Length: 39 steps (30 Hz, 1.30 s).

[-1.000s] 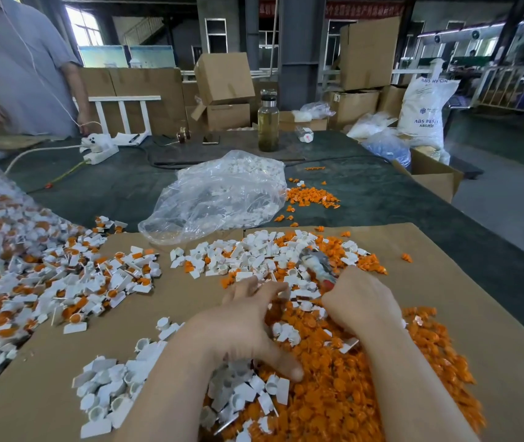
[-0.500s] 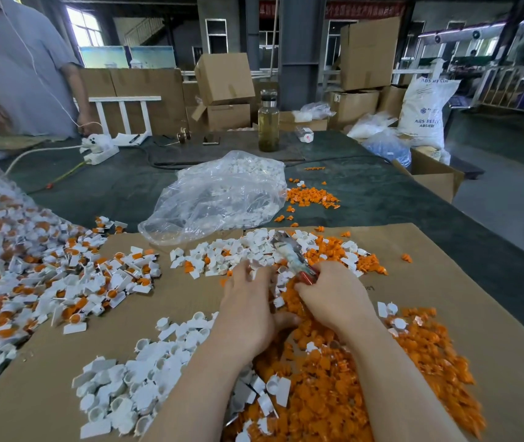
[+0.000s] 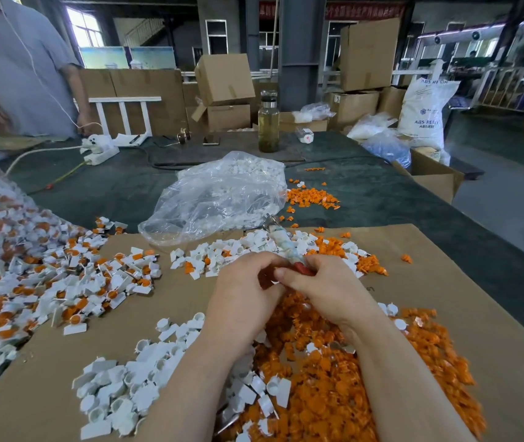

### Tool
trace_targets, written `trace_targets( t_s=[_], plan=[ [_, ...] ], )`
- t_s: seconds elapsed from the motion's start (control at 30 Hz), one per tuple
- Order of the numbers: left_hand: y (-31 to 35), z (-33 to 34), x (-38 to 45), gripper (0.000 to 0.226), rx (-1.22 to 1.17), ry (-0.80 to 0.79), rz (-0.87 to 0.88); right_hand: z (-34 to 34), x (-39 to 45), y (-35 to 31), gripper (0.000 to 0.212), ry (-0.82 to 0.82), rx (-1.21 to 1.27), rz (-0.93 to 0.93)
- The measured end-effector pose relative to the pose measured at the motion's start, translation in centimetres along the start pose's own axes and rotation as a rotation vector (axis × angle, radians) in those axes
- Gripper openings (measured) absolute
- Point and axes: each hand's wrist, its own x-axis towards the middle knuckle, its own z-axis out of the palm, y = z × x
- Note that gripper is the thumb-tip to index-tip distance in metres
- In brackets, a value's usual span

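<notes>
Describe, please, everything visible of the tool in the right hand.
The tool is slim: a red grip at the near end, a shaft wrapped in what looks like pale worn tape, and a small metal head at the far end. It slants away over the white pieces. The right hand grips its red end; the left hand curls close beside it.

The table (image 3: pixel 382 199) is covered in dark green cloth. A large cardboard sheet (image 3: pixel 445 298) lies across its near end and carries a heap of orange parts (image 3: pixel 334 378), loose white parts (image 3: pixel 120 384) and, to the left, a spread of joined white-and-orange pieces (image 3: pixel 63 282). Touching the sheet's far edge is a clear plastic bag (image 3: pixel 216 199) of white parts, with a small scatter of orange bits (image 3: pixel 311 197) on the cloth just beside it. Farther back stand a glass bottle (image 3: pixel 268 126) and a white power strip (image 3: pixel 99 151), well apart, with a phone (image 3: pixel 211 141) lying between them.
</notes>
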Motion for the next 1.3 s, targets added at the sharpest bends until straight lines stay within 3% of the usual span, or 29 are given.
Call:
trace_targets(
  t_s=[0.23,0.47,0.57,0.73,0.8,0.93,1.2,1.3],
  plan=[
    [0.1,-0.8,0.3,0.022,-0.431,0.031,-0.202,-0.6,-0.3,-0.2,0.020,-0.045,0.257,0.028],
    [0.3,-1.7,0.1,0.024,-0.526,-0.037,-0.210,-0.5,-0.3,-0.1,0.018,-0.142,0.417,0.029],
    [0.0,-1.7,0.3,0.024,-0.421,-0.057,-0.233,-0.5,-0.4,-0.3,0.018,-0.089,0.354,0.010],
    [-0.6,-1.4,0.3,0.034,0.120,-0.278,-0.286,-0.3,-0.2,-0.3,0.024,0.024,0.241,0.004],
    [-0.6,-1.0,0.2,0.028,0.271,-0.278,-0.255,-0.3,-0.2,-0.2,0.022,0.041,0.246,0.003],
    [-0.6,-0.8,0.1,0.018,0.315,-0.235,-0.227,-0.1,-0.1,-0.3,0.013,0.073,0.252,-0.017],
    [0.3,-1.7,0.4,0.001,-0.179,-0.062,-0.298,0.2,0.0,-0.2,0.011,0.144,0.255,-0.095],
    [0.6,-1.5,0.3,0.016,-0.437,0.001,-0.348,0.3,0.0,-0.2,0.011,0.158,0.257,-0.107]
  ],
)
